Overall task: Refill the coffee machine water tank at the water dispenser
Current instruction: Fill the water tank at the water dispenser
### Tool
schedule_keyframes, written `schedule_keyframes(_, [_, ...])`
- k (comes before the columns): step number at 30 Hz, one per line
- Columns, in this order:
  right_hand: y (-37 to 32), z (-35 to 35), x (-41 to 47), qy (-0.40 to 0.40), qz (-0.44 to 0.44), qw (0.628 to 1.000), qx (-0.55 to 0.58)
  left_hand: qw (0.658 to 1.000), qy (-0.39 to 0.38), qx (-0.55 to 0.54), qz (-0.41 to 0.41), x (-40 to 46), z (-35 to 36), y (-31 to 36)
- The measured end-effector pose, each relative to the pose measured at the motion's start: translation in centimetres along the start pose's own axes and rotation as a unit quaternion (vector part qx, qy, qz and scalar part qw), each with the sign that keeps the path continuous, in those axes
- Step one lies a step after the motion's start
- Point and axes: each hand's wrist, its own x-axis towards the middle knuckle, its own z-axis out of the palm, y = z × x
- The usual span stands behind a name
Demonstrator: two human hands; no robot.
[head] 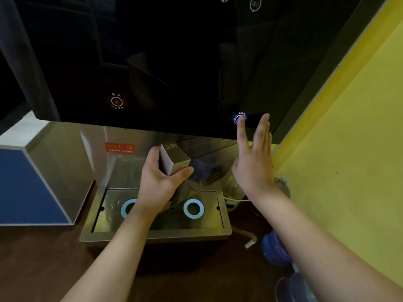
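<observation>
The water dispenser has a glossy black front panel (174,68) over a steel alcove. My left hand (159,182) grips the coffee machine water tank (202,171) by its silver handle block, holding the clear tank tilted under the right side of the alcove. My right hand (255,162) is raised with fingers spread. Its index fingertip touches the lit blue ring button (239,117) at the panel's lower right. A red ring button (116,101) glows at the lower left of the panel. Whether water is flowing cannot be told.
A steel drip tray (157,233) with two blue rings (193,208) lies below the tank. A blue cabinet (28,186) stands at the left. The yellow wall (349,149) is close on the right. Blue water bottles (274,251) sit on the floor at lower right.
</observation>
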Motion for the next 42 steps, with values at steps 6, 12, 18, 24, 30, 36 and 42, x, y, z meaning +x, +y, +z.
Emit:
schedule_keyframes(6, [-0.04, 0.08, 0.04, 0.012, 0.003, 1.0, 0.013, 1.0, -0.008, -0.014, 0.002, -0.02, 0.02, 0.5])
schedule_keyframes(12, [-0.14, -0.11, -0.02, 0.003, 0.003, 1.0, 0.014, 1.0, -0.007, -0.015, 0.006, -0.05, 0.01, 0.54])
schedule_keyframes(18, [-0.03, 0.2, 0.02, 0.021, 0.004, 1.0, 0.011, 1.0, -0.001, -0.016, 0.01, -0.09, -0.17, 0.51])
schedule_keyframes(24, [-0.02, 0.38, 0.05, 0.022, 0.002, 1.0, 0.004, 1.0, 0.002, -0.015, 0.016, -0.05, -0.37, 0.55])
schedule_keyframes(30, [0.04, 0.31, 0.01, 0.016, 0.0, 1.0, 0.007, 1.0, 0.002, -0.024, 0.008, -0.19, -0.41, 0.57])
schedule_keyframes(36, [0.09, 0.21, 0.02, 0.019, -0.002, 1.0, 0.006, 1.0, 0.002, -0.024, 0.009, -0.27, -0.22, 0.69])
schedule_keyframes(42, [0.09, 0.09, 0.07, 0.014, -0.001, 1.0, 0.004, 1.0, 0.007, -0.003, 0.005, -0.24, -0.17, 0.53])
